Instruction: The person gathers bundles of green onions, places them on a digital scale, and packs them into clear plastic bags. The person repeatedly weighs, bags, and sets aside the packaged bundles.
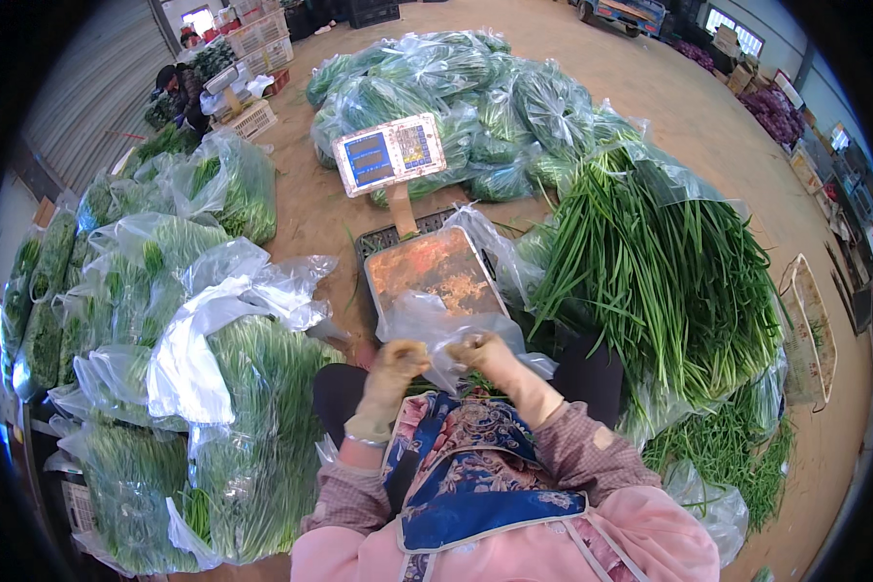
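My left hand, in a pale glove, has its fingers closed at the left edge of a clear plastic bag. My right hand, gloved too, pinches the same bag near its middle. The bag spreads over the near end of a digital scale's rusty metal pan. Behind the pan stands the scale's display. Close on the right, a large heap of loose green garlic chives rests on plastic. Some green leaves show just under my hands; what the bag holds there is hidden.
Bagged greens are stacked on my left, with white plastic sheets on top. More bagged greens lie beyond the scale. A wire-rimmed basket stands far right. Another person crouches at the back left, near crates.
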Available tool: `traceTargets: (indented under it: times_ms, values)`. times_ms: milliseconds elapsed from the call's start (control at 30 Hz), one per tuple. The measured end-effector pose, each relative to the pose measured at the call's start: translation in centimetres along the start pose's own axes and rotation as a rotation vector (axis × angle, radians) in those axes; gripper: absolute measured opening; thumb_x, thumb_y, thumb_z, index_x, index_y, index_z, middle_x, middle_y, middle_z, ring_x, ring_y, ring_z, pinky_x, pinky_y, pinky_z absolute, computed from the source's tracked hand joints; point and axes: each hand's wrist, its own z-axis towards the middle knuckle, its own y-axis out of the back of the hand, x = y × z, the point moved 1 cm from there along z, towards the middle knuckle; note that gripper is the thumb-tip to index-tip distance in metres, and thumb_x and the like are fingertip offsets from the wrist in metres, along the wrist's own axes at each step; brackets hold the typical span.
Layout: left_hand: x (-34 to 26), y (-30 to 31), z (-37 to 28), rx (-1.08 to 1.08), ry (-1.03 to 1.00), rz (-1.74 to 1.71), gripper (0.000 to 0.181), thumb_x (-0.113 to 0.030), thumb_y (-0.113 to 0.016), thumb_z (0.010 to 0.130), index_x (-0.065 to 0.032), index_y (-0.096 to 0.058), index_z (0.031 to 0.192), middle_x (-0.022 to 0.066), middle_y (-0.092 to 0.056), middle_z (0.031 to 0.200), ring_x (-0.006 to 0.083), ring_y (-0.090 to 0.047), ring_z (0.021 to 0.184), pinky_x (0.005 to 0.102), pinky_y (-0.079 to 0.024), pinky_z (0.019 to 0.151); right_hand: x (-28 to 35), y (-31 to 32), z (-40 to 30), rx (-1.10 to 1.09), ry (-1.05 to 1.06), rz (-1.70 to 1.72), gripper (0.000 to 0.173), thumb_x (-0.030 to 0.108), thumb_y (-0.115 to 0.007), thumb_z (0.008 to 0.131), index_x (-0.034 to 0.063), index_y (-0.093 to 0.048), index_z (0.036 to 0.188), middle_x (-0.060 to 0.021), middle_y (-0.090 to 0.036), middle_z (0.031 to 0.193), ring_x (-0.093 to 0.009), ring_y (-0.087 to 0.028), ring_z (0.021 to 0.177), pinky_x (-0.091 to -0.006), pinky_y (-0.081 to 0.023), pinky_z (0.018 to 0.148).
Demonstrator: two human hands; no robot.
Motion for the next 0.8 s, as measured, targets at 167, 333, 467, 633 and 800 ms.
traceTargets:
  times_ms: [167,333,467,633,800]
  values:
    - [0.4,-0.5,1.5,-0.001,-0.030,0.367,0.008,-0.007,-0.058,0.085,-0.0045,-0.056,0.092,0.0019,-0.056,0.077,0.0082,-0.050,0.065,0.0204,-0.041,0.057,-5.8,0.6,2.7,-0.121,0.125,0.175,0.029,0.029,-0.063,0.081,0.0021,-0.061,0.090,-0.0021,-0.059,0.066,-0.011,-0.053,0.059,-0.0259,-0.043,0.053]
    - [0.3,2.3,-0.6,-0.104,-0.284,0.262,0.006,-0.010,-0.060,0.085,-0.0065,-0.055,0.086,0.0028,-0.057,0.089,0.0097,-0.052,0.077,0.0218,-0.042,0.071,1.9,1.2,-0.4,0.169,-0.118,0.318,0.046,0.037,-0.051,0.088,-0.0020,-0.052,0.113,-0.0109,-0.061,0.098,-0.017,-0.059,0.078,-0.0251,-0.048,0.062]
    - [-3.5,-2.7,-2.3,0.119,-0.092,-0.159,0.011,-0.011,-0.061,0.084,-0.0063,-0.054,0.091,0.0081,-0.055,0.101,0.0118,-0.050,0.095,0.0268,-0.038,0.088,0.5,0.3,0.5,0.185,0.031,0.112,0.035,0.029,-0.052,0.088,0.0004,-0.058,0.108,-0.0112,-0.062,0.098,-0.018,-0.060,0.076,-0.0288,-0.049,0.063]
    - [-3.5,-2.9,0.2,-0.024,-0.190,0.680,0.031,-0.026,-0.069,0.076,-0.0031,-0.052,0.089,0.0123,-0.057,0.087,0.0220,-0.057,0.081,0.0338,-0.046,0.070,3.5,-1.6,0.4,-0.023,0.324,-0.809,0.032,0.024,-0.046,0.089,-0.0023,-0.061,0.099,-0.0168,-0.063,0.091,-0.022,-0.062,0.076,-0.0312,-0.051,0.065]
    - [-0.5,2.8,5.2,-0.351,-0.227,1.071,0.030,-0.027,-0.047,0.084,-0.0003,-0.058,0.076,0.0214,-0.058,0.073,0.0386,-0.056,0.068,0.0442,-0.045,0.063,2.3,-0.6,2.3,-0.135,0.000,-0.023,0.034,0.029,-0.044,0.089,0.0007,-0.062,0.093,-0.0124,-0.063,0.093,-0.025,-0.062,0.076,-0.0373,-0.050,0.070]
